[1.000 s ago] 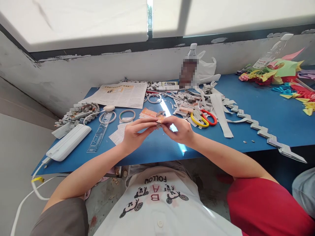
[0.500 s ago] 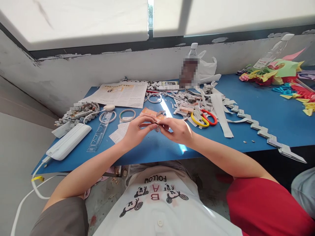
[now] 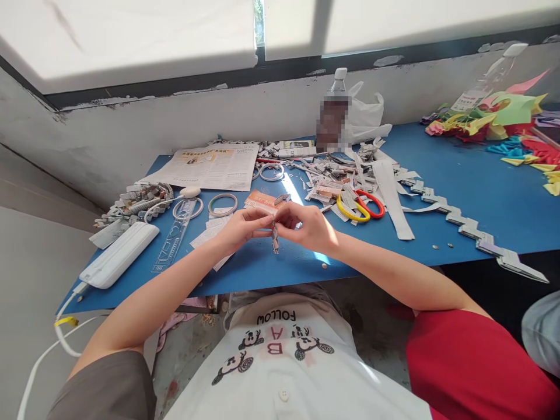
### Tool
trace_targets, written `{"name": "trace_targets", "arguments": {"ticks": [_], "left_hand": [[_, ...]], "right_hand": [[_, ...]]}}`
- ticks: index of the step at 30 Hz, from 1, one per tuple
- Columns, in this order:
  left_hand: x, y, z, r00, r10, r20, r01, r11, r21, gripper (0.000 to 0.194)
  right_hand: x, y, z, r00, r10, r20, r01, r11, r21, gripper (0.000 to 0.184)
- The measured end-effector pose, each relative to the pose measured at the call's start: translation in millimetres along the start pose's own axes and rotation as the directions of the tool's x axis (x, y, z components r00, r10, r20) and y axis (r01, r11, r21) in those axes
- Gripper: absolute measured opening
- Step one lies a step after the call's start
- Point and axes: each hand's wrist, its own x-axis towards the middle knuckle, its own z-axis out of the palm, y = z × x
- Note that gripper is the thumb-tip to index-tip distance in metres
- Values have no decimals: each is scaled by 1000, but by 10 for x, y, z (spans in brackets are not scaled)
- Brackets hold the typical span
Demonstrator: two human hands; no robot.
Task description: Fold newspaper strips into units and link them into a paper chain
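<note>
Between my two hands is a small chain of folded newspaper strips (image 3: 275, 240), its lower end hanging below my fingertips. My left hand (image 3: 243, 229) pinches it from the left, with thumb and forefinger closed. From the right, my right hand (image 3: 308, 227) closes on the same piece, its fingertips touching those of my left. The exact join between the fingers is hidden. Just behind my hands lie an orange printed paper (image 3: 262, 201) and a folded paper piece (image 3: 282, 199). Cut paper sheets (image 3: 210, 234) lie under and beside my left hand.
Scissors with yellow and red handles (image 3: 370, 205) lie beside a heap of paper strips (image 3: 326, 178). A long folded-paper chain (image 3: 468, 226) runs along the right. Leftward are tape rolls (image 3: 223, 205), a clear ruler (image 3: 174, 239), a white power strip (image 3: 120, 255) and newspaper (image 3: 214, 166).
My hands have turned slightly, and the paper chain's lower end now shows hanging below them. Both hands still grip it. The view has shifted a little.
</note>
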Motion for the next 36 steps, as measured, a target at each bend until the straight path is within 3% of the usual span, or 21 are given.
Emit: {"name": "trace_targets", "arguments": {"ticks": [10, 15, 21, 31, 36], "left_hand": [[44, 17, -40, 973, -152, 172, 183, 966, -182, 26], [39, 34, -59, 969, -142, 203, 187, 956, -224, 21], [30, 59, -77, 957, -109, 270, 165, 967, -194, 21], [14, 50, -29, 981, -87, 175, 120, 974, -190, 25], [14, 4, -1, 987, -72, 140, 101, 972, -212, 22]], "right_hand": [[15, -32, -33, 993, -22, 116, -1, 981, 195, 8], [42, 4, -107, 979, -86, 184, 27, 953, 303, 10], [50, 35, -208, 931, -183, 315, 59, 929, 365, 17], [35, 107, -67, 982, 63, 178, -138, 885, 445, 22], [39, 58, -60, 982, 132, 135, -172, 924, 343, 20]]}}
